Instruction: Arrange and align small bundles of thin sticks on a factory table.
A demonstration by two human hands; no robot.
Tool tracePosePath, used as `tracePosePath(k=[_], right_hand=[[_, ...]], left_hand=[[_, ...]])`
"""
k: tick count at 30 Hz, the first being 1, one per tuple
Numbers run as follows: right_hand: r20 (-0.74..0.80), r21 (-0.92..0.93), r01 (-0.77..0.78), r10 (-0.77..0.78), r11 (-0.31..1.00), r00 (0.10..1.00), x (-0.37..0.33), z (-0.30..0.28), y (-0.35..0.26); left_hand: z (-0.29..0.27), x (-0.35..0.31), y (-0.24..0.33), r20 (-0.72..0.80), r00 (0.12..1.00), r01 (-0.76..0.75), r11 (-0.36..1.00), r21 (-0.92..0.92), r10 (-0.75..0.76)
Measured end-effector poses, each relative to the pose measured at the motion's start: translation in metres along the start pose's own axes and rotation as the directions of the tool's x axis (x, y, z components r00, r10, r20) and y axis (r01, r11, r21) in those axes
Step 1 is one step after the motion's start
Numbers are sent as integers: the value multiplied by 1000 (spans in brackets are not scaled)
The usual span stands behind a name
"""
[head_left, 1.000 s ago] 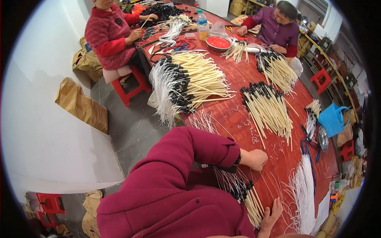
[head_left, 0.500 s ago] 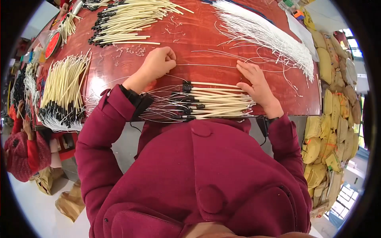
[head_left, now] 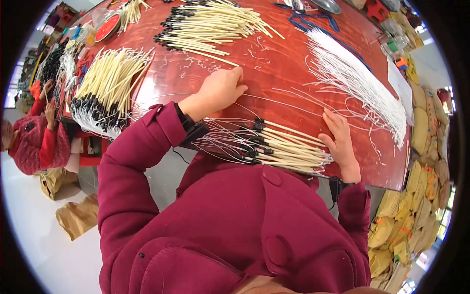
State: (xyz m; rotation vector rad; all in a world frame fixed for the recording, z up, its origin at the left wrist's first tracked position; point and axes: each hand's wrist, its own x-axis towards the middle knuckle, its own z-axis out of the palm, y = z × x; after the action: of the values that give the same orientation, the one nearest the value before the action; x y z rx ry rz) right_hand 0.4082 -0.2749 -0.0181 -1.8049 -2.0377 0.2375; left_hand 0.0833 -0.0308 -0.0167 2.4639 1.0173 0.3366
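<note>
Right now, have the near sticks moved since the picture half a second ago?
No, not visibly: the near sticks still lie along the table's near edge, in the same place; the whole view has shifted.

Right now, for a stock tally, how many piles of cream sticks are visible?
4: the near pile by the coat; the left pile; the top-centre pile; the small upper-left pile. Others may be hidden past the view's edge.

A red wooden table (head_left: 289, 73) carries bundles of cream, black-tipped sticks (head_left: 218, 24), a sheaf of white cords (head_left: 360, 81), a blue strap (head_left: 304, 16) and a metal bowl (head_left: 327, 6).
</note>
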Motion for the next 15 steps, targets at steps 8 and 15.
tracePosePath(k=[8, 15], right_hand=[[5, 24, -27, 27, 999, 1000, 1, 3, -3], [-4, 24, -44, 44, 999, 999, -1, 3, -4]], left_hand=[[-19, 41, -54, -59, 964, -223, 905, 362, 261], [-24, 57, -67, 88, 884, -439, 752, 492, 459]])
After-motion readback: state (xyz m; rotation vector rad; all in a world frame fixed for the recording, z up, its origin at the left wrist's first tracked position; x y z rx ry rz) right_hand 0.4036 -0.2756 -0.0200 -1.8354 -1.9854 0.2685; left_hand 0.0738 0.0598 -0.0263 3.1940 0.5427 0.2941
